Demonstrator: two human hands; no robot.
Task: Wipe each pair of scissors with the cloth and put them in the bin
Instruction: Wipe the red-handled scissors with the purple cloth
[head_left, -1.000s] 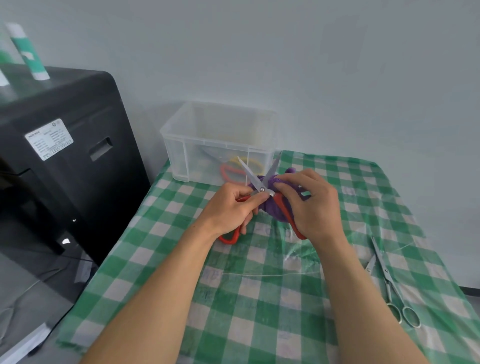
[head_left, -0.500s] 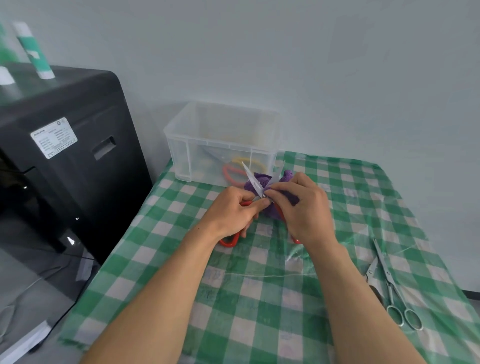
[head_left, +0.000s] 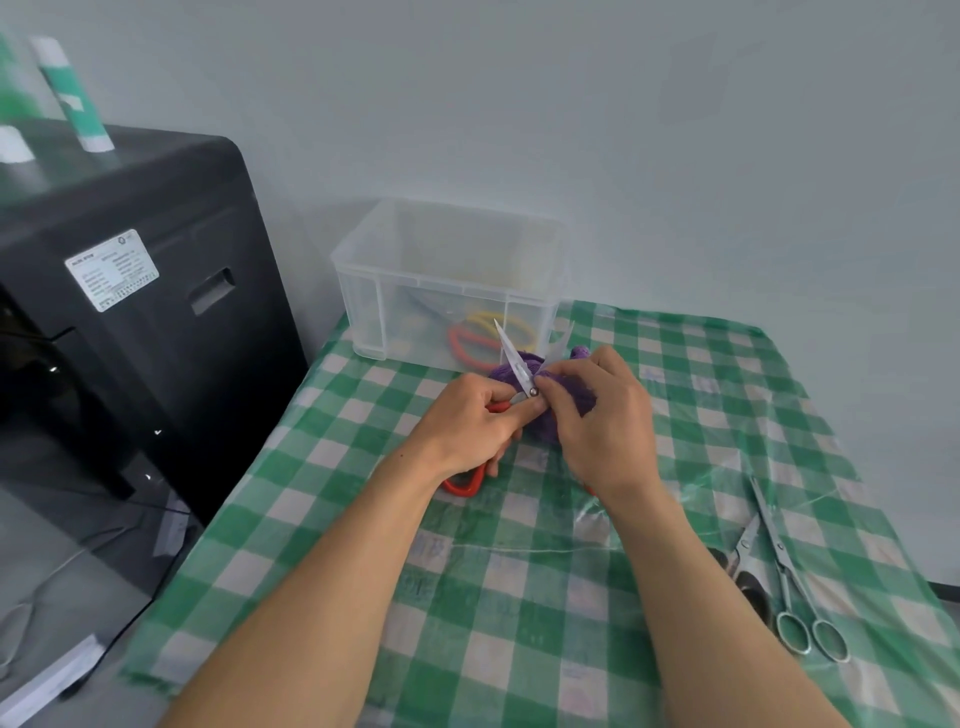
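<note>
Fingers of your left hand (head_left: 467, 426) curl round the red scissors (head_left: 511, 356) near the pivot, blades spread. Your right hand (head_left: 602, 421) pinches the purple cloth (head_left: 579, 400) against one blade. You're mid-wipe on this pair. Next, finish both blades, close them carefully, then reach just beyond your fingertips to the bin (head_left: 447, 291). The steel scissors (head_left: 778, 546) lie well apart, beside your right forearm.

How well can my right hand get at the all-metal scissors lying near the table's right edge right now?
Probably yes, after letting go: the all-metal scissors lie uncovered on the tablecloth, close by. But the right hand is busy pinching the purple cloth against the red scissors.
</note>
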